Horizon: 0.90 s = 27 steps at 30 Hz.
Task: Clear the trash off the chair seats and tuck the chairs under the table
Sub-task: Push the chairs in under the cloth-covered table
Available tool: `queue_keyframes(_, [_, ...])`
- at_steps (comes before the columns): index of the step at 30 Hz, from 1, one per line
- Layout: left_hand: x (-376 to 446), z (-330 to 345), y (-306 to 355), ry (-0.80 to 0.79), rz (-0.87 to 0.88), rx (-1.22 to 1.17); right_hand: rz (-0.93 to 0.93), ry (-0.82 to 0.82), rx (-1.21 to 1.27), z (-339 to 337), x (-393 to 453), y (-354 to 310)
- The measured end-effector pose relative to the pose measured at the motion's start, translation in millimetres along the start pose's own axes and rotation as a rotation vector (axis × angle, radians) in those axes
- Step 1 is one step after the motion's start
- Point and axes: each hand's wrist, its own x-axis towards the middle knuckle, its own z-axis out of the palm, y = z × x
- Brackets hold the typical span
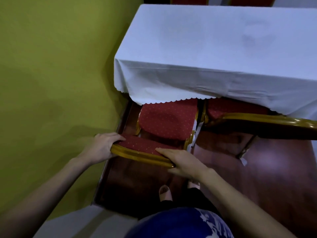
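Chair seat (167, 120) front hidden under tablecloth (205, 54); second chair (260, 120) cut off right.

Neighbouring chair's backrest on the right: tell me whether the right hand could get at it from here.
Probably yes. The right hand rests on the near chair's backrest; only bare floor separates it from the neighbouring backrest.
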Motion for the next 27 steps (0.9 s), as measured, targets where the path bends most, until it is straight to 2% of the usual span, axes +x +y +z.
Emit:
queue_keyframes(12, [77.9,-0.7,18.9,0.046,-0.027,-0.059,0.214,0.192,0.06,-48.9,-4.6,54.9])
queue_keyframes(22, [118.4,-11.1,16.5,0.068,-0.042,-0.056,0.252,0.266,0.049,-76.1,14.7,68.4])
queue_keyframes(27, [117.7,-4.3,17.5,0.142,-0.077,-0.053,0.266,0.328,0.07,-67.1,15.6,72.7])
